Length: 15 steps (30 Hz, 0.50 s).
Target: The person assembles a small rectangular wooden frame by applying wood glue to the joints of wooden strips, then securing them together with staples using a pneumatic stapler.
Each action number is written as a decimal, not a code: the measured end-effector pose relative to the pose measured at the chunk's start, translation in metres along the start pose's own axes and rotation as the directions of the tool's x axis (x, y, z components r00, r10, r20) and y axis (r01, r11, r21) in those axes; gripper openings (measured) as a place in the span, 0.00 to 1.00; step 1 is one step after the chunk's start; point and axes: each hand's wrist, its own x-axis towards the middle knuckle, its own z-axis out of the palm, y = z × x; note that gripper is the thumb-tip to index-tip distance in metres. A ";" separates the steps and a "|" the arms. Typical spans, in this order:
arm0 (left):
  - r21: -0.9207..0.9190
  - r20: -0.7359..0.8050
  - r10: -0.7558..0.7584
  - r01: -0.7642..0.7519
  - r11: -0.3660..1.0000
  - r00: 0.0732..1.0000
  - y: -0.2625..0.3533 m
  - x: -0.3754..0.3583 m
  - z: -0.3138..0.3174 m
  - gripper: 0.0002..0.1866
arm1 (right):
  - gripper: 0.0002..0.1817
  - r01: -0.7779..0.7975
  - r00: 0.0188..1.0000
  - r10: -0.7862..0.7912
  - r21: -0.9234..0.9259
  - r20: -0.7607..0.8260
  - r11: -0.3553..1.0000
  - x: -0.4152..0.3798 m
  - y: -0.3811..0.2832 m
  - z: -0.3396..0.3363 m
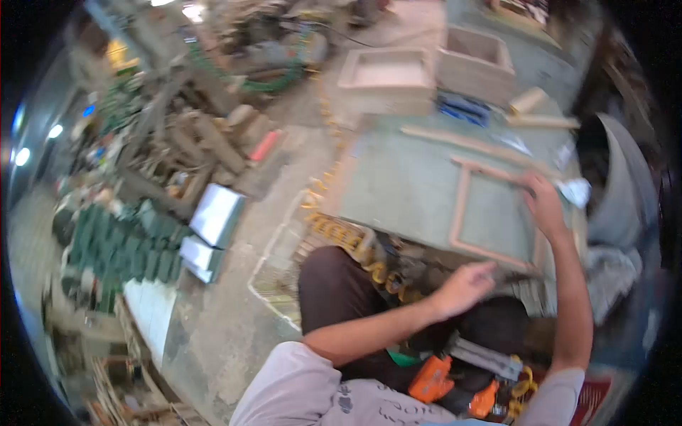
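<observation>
A thin, light-brown rectangular frame (462,206) lies on the grey-green tabletop (398,184). My right hand (543,199) grips its upper right part, fingers closed around the edge. Below the frame and the near table edge, my left hand (465,287) hangs over my lap, apart from the frame. Its fingers look bent but are smeared by motion, and nothing can be made out in them. A long wooden strip (476,145) rests behind the frame.
Two box-like pieces (387,79) (476,67) stand behind the table, near a blue object (463,110). A yellow coiled hose (348,238) runs beside the table. Orange tools (430,378) lie by my lap. Wood pieces (206,142) and green stacks (124,245) crowd the left.
</observation>
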 end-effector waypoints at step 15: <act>0.759 -0.202 0.454 -0.155 0.633 0.868 0.044 -0.017 -0.073 0.15 | 0.13 -0.133 0.989 0.128 0.065 0.079 0.989 -0.147 -0.037 -0.056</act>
